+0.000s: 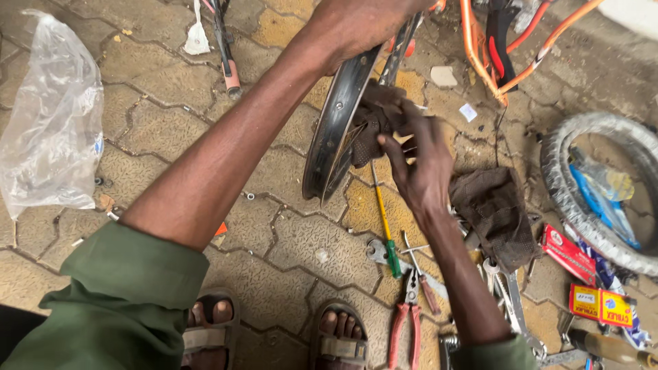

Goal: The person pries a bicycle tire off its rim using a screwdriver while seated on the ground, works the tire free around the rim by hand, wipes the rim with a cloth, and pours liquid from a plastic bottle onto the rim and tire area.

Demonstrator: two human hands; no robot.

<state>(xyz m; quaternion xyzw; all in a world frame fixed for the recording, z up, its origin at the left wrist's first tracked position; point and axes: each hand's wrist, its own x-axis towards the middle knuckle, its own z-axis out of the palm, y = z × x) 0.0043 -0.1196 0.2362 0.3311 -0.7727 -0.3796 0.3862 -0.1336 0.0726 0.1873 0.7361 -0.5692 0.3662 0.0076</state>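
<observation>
A dark metal bicycle wheel rim point(330, 133) stands upright on the paved ground in front of me. My left hand point(353, 24) grips the top of the rim at the upper edge of the view. My right hand point(418, 161) presses a dark brown rag point(375, 120) against the inside of the rim, fingers curled on the cloth. Both forearms come out of green sleeves.
A yellow-shafted screwdriver point(385, 229), red-handled pliers point(409, 318), spanners point(508, 301) and another dark rag point(497, 212) lie on the pavers. Red and yellow small boxes point(582, 277) and a tyre point(582, 199) sit right. A clear plastic bag point(51, 123) lies left; an orange bike frame point(480, 48) is above. My sandalled feet point(274, 332) are below.
</observation>
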